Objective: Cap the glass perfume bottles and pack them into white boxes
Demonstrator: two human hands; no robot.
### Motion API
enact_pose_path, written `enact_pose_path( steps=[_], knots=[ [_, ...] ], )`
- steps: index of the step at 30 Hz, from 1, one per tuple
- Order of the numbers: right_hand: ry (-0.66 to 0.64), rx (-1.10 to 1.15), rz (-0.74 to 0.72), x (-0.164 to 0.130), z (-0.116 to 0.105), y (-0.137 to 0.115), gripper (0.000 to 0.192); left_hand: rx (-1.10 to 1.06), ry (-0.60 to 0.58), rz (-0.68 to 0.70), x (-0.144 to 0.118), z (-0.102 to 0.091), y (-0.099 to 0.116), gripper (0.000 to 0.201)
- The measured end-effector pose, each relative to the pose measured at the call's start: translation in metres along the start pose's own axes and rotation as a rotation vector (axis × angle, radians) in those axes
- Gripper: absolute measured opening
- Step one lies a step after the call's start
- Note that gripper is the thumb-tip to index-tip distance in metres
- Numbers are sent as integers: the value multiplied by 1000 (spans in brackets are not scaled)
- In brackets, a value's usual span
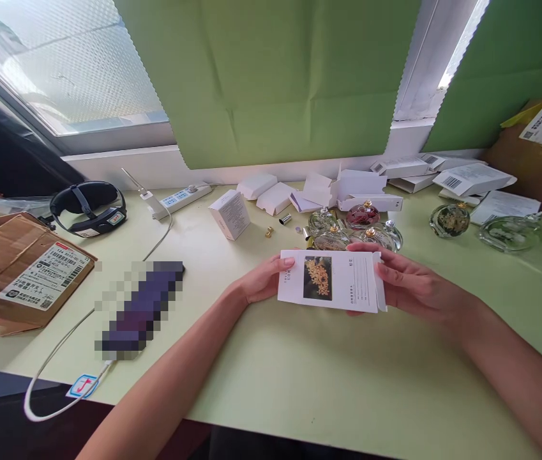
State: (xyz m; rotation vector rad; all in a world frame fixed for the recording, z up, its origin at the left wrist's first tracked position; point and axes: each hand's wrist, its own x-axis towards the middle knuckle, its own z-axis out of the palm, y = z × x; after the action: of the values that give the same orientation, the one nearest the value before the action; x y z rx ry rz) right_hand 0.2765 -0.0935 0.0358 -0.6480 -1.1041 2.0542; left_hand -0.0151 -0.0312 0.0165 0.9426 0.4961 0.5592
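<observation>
Near desk (328,383) open; glass bottles (354,233) crowd behind flat box (331,281).

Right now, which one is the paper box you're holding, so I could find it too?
Look at the pale green table under the window. Near its middle, in front of the cluster of round glass bottles, the left hand and right hand hold a flat white box. Only it shows a yellow flower picture.
</observation>
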Motion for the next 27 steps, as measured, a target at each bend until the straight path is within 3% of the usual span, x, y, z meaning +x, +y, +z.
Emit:
enact_pose_path(
  steps=[27],
  knots=[
    [103, -90, -5, -3, -3, -1, 39, 17, 17, -43, 0, -3, 1, 48]
  ],
)
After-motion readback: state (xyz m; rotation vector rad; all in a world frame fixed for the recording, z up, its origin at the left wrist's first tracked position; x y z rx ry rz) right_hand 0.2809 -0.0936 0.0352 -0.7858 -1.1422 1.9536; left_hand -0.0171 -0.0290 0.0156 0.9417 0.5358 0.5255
